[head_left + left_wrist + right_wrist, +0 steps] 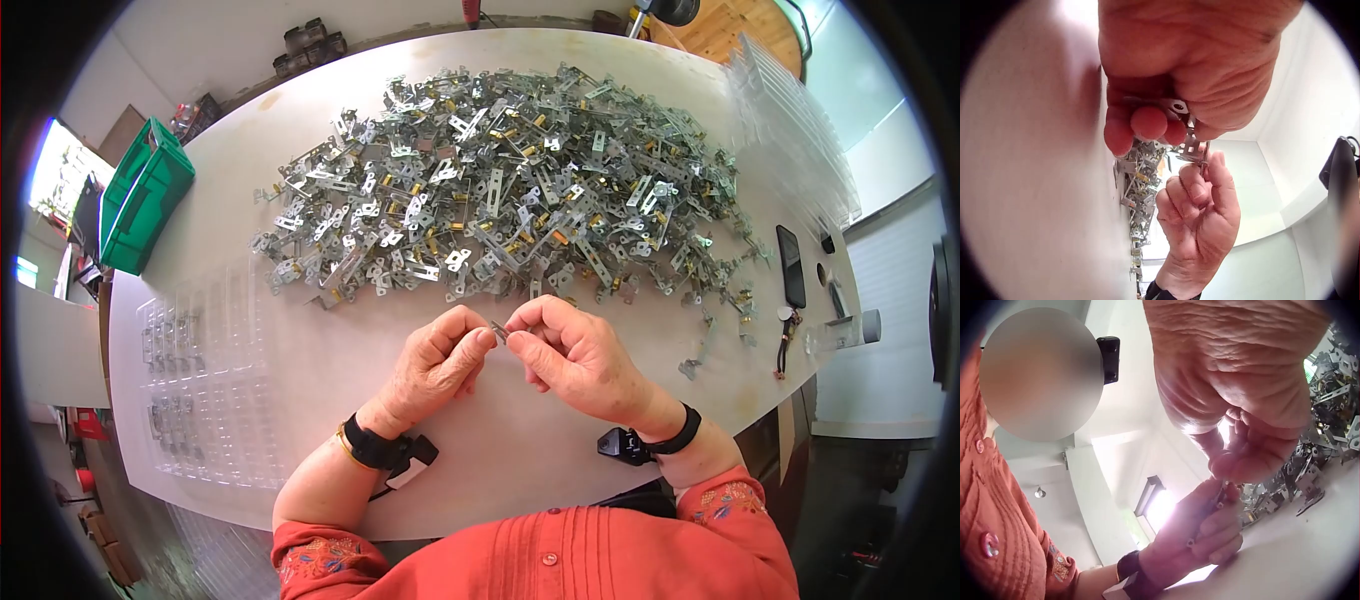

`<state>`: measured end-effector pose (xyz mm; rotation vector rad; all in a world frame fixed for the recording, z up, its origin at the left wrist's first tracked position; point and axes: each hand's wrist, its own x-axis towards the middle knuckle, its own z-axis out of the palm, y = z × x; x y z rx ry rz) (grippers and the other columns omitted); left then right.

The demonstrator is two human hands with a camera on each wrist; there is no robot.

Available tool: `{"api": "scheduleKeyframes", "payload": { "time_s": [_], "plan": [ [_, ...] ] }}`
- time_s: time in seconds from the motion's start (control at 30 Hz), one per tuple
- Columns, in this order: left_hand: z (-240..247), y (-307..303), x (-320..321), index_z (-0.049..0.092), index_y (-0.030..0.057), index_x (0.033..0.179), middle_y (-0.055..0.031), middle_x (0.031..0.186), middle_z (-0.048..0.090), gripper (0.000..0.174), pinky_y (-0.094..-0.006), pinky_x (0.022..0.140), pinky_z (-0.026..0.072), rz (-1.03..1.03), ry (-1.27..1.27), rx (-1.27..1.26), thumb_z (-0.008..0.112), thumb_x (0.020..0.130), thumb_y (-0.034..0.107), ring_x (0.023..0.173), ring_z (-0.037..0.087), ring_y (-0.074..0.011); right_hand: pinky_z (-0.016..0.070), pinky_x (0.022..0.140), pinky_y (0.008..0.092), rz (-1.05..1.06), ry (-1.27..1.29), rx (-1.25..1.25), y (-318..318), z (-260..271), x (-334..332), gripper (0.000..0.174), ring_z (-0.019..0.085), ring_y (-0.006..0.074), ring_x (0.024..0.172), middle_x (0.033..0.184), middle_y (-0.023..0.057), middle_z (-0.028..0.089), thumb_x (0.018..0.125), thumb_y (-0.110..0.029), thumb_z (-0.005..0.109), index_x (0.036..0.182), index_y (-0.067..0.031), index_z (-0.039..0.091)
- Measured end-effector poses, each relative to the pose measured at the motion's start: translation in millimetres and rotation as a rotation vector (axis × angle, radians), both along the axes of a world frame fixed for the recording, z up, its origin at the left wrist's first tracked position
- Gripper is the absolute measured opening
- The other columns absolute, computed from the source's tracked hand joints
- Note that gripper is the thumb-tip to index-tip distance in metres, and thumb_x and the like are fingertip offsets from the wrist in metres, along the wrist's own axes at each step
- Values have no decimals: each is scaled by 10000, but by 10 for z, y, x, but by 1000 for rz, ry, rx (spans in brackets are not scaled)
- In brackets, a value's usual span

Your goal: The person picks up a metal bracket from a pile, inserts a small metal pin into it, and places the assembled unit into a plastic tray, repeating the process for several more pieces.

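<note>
Both hands meet over the table, in front of the heap of metal parts. My left hand (432, 358) grips a small metal bracket (1191, 149) with punched holes; much of it is hidden inside the curled fingers. From the other side my right hand (582, 358) pinches the bracket's end between thumb and forefinger. The fingertips of the two hands nearly meet in the head view, with only a sliver of metal showing between them. Just beyond lies the large heap of loose metal brackets (495, 195), some with yellow pieces.
A clear plastic tray (235, 400) with several metal parts in its left side lies at left. Behind it stands a green crate (150, 205). Stacked clear trays (795, 130) are at the back right, near a black phone (791, 265). Stray brackets (690, 368) lie right of the hands.
</note>
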<state>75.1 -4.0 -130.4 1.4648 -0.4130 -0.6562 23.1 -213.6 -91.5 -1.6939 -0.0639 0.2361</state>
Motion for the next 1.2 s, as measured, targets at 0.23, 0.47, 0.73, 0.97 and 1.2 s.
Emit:
{"api": "scheduleKeyframes", "payload": {
  "time_s": [0.23, 0.47, 0.73, 0.97, 1.2],
  "plan": [
    [-135, -35, 1, 577, 46, 990, 25, 673, 534, 217, -227, 515, 437, -7, -261, 77, 548, 1060, 249, 533, 488, -55, 411, 565, 234, -56, -404, -357, -34, -58, 20, 68, 482, 42, 644, 770, -6, 571, 966, -115, 661, 991, -54, 645],
    [37, -31, -47, 556, 50, 982, 7, 610, 490, 300, -265, 491, 437, -6, 179, -4, 491, 1079, 327, 472, 460, -91, 387, 572, 198, -239, -318, 132, -33, -42, 25, 75, 466, 15, 665, 785, -52, 556, 1022, -113, 610, 1050, -43, 615],
    [-20, -16, 44, 522, 68, 952, 23, 567, 357, 353, -307, 440, 435, 154, 418, -327, 433, 1089, 380, 400, 362, -105, 389, 559, 221, -137, -183, -17, -19, -111, 22, 81, 439, 32, 641, 728, -45, 539, 1009, -96, 616, 1061, -34, 617],
    [-38, -10, 48, 539, 67, 955, 26, 577, 369, 349, -290, 455, 431, 133, 388, -317, 449, 1088, 376, 414, 368, -96, 421, 567, 264, -118, -217, -110, 5, -100, 44, 70, 477, 69, 640, 723, 12, 569, 982, -71, 627, 1036, -27, 625],
    [-55, 0, 48, 543, 65, 963, 25, 597, 402, 336, -262, 481, 410, 133, 253, -277, 457, 1090, 363, 472, 396, -83, 431, 569, 278, -104, -247, -151, 10, -101, 84, 52, 491, 90, 630, 712, 30, 578, 979, -72, 626, 1005, -26, 624]
  ]
}}
